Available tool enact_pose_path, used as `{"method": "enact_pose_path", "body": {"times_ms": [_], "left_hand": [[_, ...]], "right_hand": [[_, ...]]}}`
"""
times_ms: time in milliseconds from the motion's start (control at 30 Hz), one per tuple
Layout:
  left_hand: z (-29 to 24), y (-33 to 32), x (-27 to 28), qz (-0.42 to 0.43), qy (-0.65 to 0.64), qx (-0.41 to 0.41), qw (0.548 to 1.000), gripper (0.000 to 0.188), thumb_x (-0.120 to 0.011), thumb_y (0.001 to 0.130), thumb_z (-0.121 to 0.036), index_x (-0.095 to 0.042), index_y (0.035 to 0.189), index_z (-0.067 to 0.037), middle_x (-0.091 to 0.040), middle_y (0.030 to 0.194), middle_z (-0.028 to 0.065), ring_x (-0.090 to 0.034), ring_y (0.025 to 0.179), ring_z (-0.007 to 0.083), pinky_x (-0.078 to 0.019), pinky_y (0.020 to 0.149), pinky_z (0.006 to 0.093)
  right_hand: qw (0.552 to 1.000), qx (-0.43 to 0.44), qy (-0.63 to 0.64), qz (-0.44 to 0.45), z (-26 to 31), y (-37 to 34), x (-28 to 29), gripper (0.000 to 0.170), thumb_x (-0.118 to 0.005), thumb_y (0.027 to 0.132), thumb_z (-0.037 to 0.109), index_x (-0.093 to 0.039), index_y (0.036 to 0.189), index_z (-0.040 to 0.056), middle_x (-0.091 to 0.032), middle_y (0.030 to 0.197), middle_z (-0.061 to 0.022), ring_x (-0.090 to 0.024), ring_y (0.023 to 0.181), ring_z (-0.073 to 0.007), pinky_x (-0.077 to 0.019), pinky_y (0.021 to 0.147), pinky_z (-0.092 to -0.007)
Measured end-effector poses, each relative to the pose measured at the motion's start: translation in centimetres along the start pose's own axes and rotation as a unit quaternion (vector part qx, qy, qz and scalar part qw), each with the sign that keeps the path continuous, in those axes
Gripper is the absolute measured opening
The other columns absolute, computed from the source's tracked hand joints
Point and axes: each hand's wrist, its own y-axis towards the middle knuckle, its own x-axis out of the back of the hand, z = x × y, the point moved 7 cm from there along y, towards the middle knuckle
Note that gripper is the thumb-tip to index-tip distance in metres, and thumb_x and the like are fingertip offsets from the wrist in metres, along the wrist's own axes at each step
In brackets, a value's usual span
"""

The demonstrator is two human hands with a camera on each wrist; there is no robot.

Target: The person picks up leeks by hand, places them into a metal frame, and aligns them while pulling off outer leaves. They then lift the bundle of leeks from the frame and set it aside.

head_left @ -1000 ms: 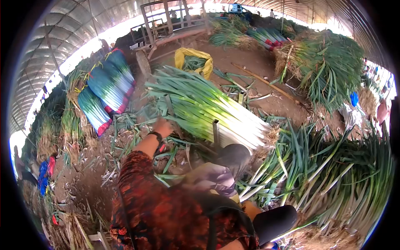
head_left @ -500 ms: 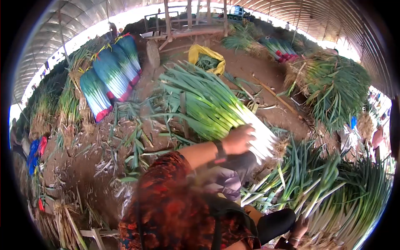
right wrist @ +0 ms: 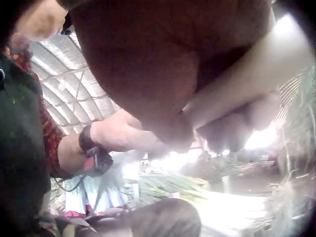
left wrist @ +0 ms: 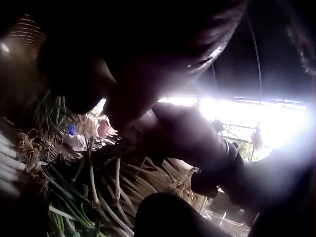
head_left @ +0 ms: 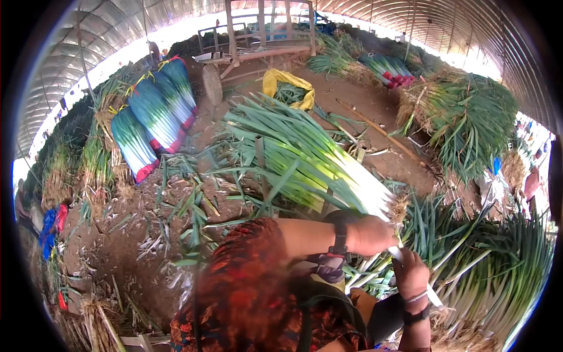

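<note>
In the head view, my right hand (head_left: 412, 276) grips a green onion (head_left: 396, 253) by its white stalk, near the front right. The same white stalk (right wrist: 247, 74) crosses my right palm in the right wrist view. My left hand (head_left: 372, 234) is close beside the right one and holds the stalk's upper end, its fingertips mostly hidden. Left of the hands, a big pile of trimmed green onions (head_left: 316, 167) lies with white ends toward me. Untrimmed green onions (head_left: 498, 264) with roots are heaped at my right.
Metal posts (head_left: 261, 167) stand up beside the pile. Wrapped bundles (head_left: 155, 111) lean at the far left. A yellow sack (head_left: 306, 101), a wheeled cart (head_left: 270, 53) and a long stick (head_left: 381, 129) are beyond. Cut leaves litter the ground (head_left: 111, 252). Another rooted heap (head_left: 469, 117) is at the far right.
My left hand has moved from the far leafy side, across the pile, to the right. My right hand has come up from the rooted heap with a green onion, and both hands now meet at it.
</note>
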Motion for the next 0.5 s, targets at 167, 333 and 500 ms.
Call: {"method": "enact_pose_path", "body": {"times_ms": [167,333,500], "left_hand": [[2.2,-2.5,2.0,0.053,-0.106,0.047,0.992,0.018,-0.059,0.086,-0.025,-0.066,0.086,-0.009,-0.065,0.073,0.0113,-0.066,0.066,0.0306,-0.0504,0.059,0.0419],[7.6,-9.0,3.6,0.140,-0.183,0.130,0.964,0.031,-0.067,0.082,-0.028,-0.067,0.110,-0.013,-0.069,0.086,0.0127,-0.066,0.076,0.0264,-0.0492,0.067,0.0391],[14.0,-16.3,5.7,0.150,-0.232,0.316,0.908,0.038,-0.068,0.084,-0.030,-0.066,0.117,-0.012,-0.067,0.076,0.0099,-0.062,0.065,0.0185,-0.0475,0.061,0.0335]], "right_hand": [[0.990,0.092,-0.080,-0.077,1.5,0.9,0.5,0.028,-0.074,0.073,0.015,-0.059,0.096,0.0111,-0.058,0.075,-0.0088,-0.060,0.067,-0.0310,-0.0487,0.058,-0.0416],[0.989,0.013,-0.133,-0.065,-12.5,-5.6,0.9,0.020,-0.072,0.071,0.010,-0.052,0.075,0.0105,-0.056,0.065,-0.0079,-0.058,0.060,-0.0300,-0.0464,0.050,-0.0390],[0.882,-0.446,0.122,-0.091,-35.4,-22.4,2.0,0.024,-0.049,0.095,0.015,-0.060,0.104,-0.0048,-0.063,0.109,-0.0178,-0.061,0.095,-0.0315,-0.0490,0.079,-0.0402]]}}
